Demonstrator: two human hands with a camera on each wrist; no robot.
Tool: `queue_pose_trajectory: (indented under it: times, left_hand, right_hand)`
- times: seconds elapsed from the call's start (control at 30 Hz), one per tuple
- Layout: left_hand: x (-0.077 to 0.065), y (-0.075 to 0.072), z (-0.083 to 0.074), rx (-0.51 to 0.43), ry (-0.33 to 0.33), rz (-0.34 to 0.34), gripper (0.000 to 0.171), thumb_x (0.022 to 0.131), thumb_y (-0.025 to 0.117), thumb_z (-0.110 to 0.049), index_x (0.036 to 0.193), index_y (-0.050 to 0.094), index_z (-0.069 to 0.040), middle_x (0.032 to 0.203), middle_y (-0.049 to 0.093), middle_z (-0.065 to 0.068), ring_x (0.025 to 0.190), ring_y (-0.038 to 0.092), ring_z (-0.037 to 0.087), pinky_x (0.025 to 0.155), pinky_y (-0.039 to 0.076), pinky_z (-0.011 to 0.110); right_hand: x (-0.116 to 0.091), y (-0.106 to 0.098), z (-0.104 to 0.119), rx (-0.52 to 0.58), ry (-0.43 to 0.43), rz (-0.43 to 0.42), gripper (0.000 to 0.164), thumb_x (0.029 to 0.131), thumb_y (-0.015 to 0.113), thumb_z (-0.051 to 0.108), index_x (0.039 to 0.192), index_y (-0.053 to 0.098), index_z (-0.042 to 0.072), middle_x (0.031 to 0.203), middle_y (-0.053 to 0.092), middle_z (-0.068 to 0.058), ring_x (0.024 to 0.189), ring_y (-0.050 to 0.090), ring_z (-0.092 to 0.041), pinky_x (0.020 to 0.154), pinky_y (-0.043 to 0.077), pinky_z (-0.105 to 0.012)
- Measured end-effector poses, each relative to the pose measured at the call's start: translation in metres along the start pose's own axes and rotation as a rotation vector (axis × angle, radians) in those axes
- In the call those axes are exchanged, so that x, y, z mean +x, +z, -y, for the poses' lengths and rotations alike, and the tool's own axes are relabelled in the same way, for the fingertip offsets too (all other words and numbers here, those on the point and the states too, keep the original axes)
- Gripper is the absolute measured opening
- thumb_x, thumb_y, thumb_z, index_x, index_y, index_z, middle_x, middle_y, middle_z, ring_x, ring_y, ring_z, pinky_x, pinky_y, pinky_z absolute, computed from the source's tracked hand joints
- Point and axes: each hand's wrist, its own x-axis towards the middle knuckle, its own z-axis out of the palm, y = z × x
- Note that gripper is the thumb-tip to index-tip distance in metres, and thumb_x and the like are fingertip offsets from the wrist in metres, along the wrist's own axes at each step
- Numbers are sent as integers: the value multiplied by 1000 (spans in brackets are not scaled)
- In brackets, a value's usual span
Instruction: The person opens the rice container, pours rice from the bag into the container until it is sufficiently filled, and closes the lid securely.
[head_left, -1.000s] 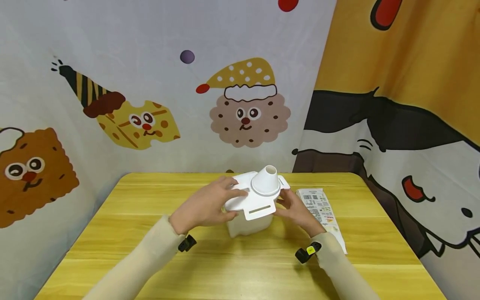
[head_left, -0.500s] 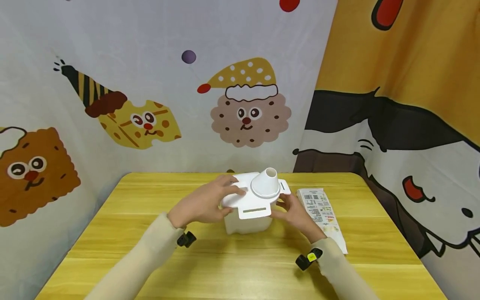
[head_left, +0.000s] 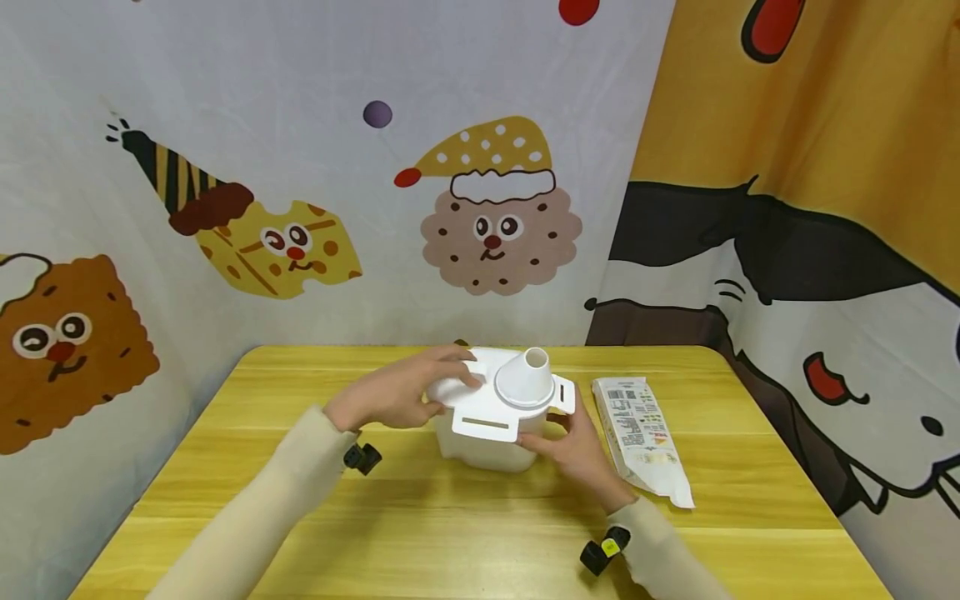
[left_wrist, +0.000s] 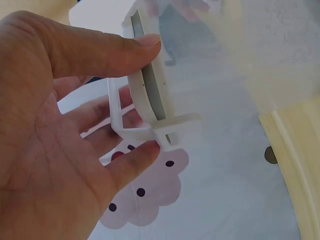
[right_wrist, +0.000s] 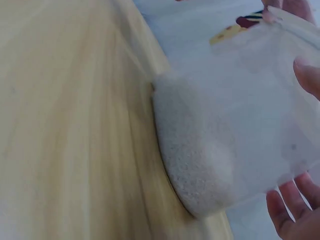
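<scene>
A translucent white plastic container [head_left: 487, 454] stands on the table, with a white lid [head_left: 480, 429] on top. From the lid rises a cone-shaped spout [head_left: 522, 385], and slotted tabs jut from its edges. My left hand [head_left: 408, 387] grips the lid's left end, fingers over the top. In the left wrist view the thumb [left_wrist: 110, 54] presses the rim. On the container's right side, my right hand [head_left: 573, 446] holds it between thumb and fingers, close under the lid. The right wrist view shows pale grains [right_wrist: 195, 155] filling the lower part.
A white printed packet [head_left: 641, 433] lies to the right of the right hand. Beneath everything is a yellow wood-grain table [head_left: 450, 542]. Cartoon-printed curtains [head_left: 300, 167] hang behind its far edge and along the right side.
The container has shifted left and turned slightly, with both hands moving along on it. More of the printed packet shows now that the right hand has moved left.
</scene>
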Motion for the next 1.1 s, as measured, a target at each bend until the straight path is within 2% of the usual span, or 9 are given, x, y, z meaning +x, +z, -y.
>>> queue_pose_trajectory:
  times: [0.13, 0.3, 0.47, 0.67, 0.77, 0.97, 1.1]
  left_hand:
    - [0, -3, 5, -14, -5, 16, 47, 88, 71, 4, 129, 68, -18, 158, 44, 9, 146, 44, 34, 116, 44, 50]
    - [0, -4, 5, -8, -9, 0, 48, 86, 71, 4, 128, 69, -19, 157, 46, 10, 147, 43, 33, 117, 42, 51]
    - [-3, -2, 1, 39, -15, -25, 50, 86, 72, 0, 132, 69, -21, 157, 47, 9, 146, 44, 32, 115, 45, 49]
    - [-9, 0, -8, 93, -4, -77, 49, 86, 76, -6, 132, 68, -22, 159, 43, 9, 148, 41, 31, 113, 47, 46]
    - [-12, 1, -14, 109, 25, -129, 47, 86, 79, -10, 131, 69, -21, 157, 45, 10, 147, 42, 30, 112, 48, 45]
    - [-14, 4, -25, 156, 148, -262, 41, 82, 86, -16, 120, 72, -15, 142, 58, 9, 135, 51, 26, 107, 51, 42]
    - [-14, 8, -34, 197, 163, -290, 36, 82, 86, -20, 116, 74, -14, 129, 65, 4, 124, 58, 20, 103, 53, 36]
  right_hand:
    - [-3, 7, 2, -14, 5, -18, 95, 71, 95, 14, 146, 38, 16, 142, 51, 1, 128, 48, -7, 108, 47, -49]
    - [-1, 6, 2, -35, -5, 0, 94, 72, 95, 17, 147, 39, 17, 142, 52, 3, 128, 48, -7, 107, 47, -49]
    - [4, -3, 2, -39, -30, 72, 90, 74, 93, 16, 147, 41, 14, 142, 53, -2, 126, 53, -10, 106, 49, -48]
    - [12, -14, -2, 21, -43, 195, 87, 80, 88, 14, 152, 39, 15, 149, 50, -7, 133, 52, -17, 111, 43, -56]
    - [16, -20, -5, 28, -42, 242, 85, 82, 86, 12, 153, 39, 14, 149, 51, -9, 134, 52, -17, 113, 42, -57]
    - [25, -28, -6, 72, -48, 352, 81, 83, 84, 10, 151, 42, 9, 148, 53, -13, 132, 54, -10, 116, 40, -58]
    - [30, -31, -6, 115, -62, 424, 76, 83, 83, 7, 148, 45, 5, 144, 57, -11, 129, 57, -6, 116, 39, -57]
